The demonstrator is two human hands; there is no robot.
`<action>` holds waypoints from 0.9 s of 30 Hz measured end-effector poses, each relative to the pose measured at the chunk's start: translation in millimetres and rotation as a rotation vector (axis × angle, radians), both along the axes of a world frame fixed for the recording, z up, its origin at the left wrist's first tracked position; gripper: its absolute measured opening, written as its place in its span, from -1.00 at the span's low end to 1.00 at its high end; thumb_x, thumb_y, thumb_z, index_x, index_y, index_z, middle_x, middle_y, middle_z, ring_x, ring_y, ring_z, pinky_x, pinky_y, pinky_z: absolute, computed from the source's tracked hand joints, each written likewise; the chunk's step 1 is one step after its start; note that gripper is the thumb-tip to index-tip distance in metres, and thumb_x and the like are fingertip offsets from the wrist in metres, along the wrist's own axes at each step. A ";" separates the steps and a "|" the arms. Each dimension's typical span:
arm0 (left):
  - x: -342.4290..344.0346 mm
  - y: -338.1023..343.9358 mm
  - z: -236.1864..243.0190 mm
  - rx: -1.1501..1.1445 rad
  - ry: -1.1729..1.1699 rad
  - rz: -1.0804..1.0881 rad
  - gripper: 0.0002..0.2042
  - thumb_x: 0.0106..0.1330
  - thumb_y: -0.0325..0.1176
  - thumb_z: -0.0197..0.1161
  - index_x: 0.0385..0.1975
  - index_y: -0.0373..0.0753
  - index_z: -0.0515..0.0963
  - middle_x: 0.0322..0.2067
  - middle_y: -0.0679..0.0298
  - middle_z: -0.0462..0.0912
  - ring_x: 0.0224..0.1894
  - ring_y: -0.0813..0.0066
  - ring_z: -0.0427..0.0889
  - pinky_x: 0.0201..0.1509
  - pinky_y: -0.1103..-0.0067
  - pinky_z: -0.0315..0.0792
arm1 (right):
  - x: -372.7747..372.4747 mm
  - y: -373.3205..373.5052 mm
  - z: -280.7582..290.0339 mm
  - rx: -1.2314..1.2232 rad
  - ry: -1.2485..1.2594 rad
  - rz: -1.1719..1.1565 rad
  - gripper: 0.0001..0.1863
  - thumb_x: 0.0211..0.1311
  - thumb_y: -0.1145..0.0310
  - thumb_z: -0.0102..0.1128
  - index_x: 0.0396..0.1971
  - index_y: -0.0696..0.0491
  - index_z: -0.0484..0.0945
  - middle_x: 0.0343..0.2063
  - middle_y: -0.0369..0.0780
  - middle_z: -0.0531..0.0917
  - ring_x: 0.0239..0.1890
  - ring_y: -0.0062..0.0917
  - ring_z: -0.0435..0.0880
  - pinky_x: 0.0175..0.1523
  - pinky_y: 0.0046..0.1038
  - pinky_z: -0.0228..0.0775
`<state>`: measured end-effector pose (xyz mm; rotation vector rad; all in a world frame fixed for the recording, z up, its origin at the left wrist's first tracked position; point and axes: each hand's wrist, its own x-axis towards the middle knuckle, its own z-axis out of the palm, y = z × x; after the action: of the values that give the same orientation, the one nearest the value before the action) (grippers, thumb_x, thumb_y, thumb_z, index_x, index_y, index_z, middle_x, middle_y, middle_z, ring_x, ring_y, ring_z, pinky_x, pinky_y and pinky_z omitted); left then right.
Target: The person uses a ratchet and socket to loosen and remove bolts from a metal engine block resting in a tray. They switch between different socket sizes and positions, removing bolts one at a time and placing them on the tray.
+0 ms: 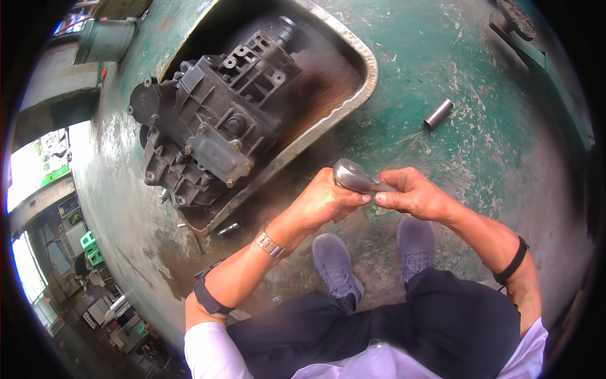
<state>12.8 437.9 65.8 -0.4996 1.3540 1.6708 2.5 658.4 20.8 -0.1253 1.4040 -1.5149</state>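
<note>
Between my hands is a metal ratchet wrench (355, 176), held in front of me above the floor. My left hand (322, 203) closes around its round head; whether those fingers also hold a socket underneath is hidden. With thumb and fingers, my right hand (413, 193) grips the handle close to the head, covering most of it. Beyond my left hand a grey metal gearbox (218, 126) lies in a large, stained metal tray (363, 101). Several bolts show on its housing. A steel tube (438, 114) rests on the floor past my right hand.
A small metal piece (229, 229) lies on the worn green floor (410, 57) by the tray's near corner. My shoes (338, 265) are below the hands. A green metal frame (536, 57) runs along the right. Cluttered shelves and green crates (91, 248) stand far left.
</note>
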 end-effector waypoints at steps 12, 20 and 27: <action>1.3 5.9 0.8 -0.167 0.047 -0.027 -0.82 0.19 -0.51 0.24 -0.21 -0.31 0.57 -0.63 0.45 0.42 -0.66 0.74 0.24 -0.63 0.68 0.09 | -0.7 -0.2 6.9 0.042 -0.084 0.000 -0.58 0.25 0.12 0.26 -0.13 0.20 0.57 -0.40 -0.32 0.56 -0.32 -0.66 0.43 -0.20 -0.51 0.32; 26.5 -12.3 -5.7 -0.143 -0.075 -0.412 -0.57 0.20 -0.33 0.33 -0.84 -0.15 0.26 -0.79 0.48 0.25 -0.71 0.73 0.17 -0.65 0.60 0.05 | -24.6 14.9 2.7 0.031 -0.165 -0.288 -0.71 0.30 0.15 0.23 -0.18 0.07 0.59 -0.55 -0.49 0.47 -0.58 -0.83 0.31 -0.50 -0.68 0.14; 24.6 -31.4 -33.0 -0.243 0.134 -0.062 -0.56 0.16 -0.13 0.46 -0.74 -0.15 0.33 -0.75 0.50 0.30 -0.67 0.77 0.25 -0.64 0.65 0.16 | -40.4 36.5 -19.2 0.280 0.199 -0.212 -0.74 0.31 0.21 0.23 -0.33 0.12 0.53 -0.55 -0.50 0.38 -0.46 -0.82 0.25 -0.39 -0.62 0.14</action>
<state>37.4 406.5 32.8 -0.4859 1.6663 1.5198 -37.9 695.0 1.6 0.0489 1.8225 -1.4891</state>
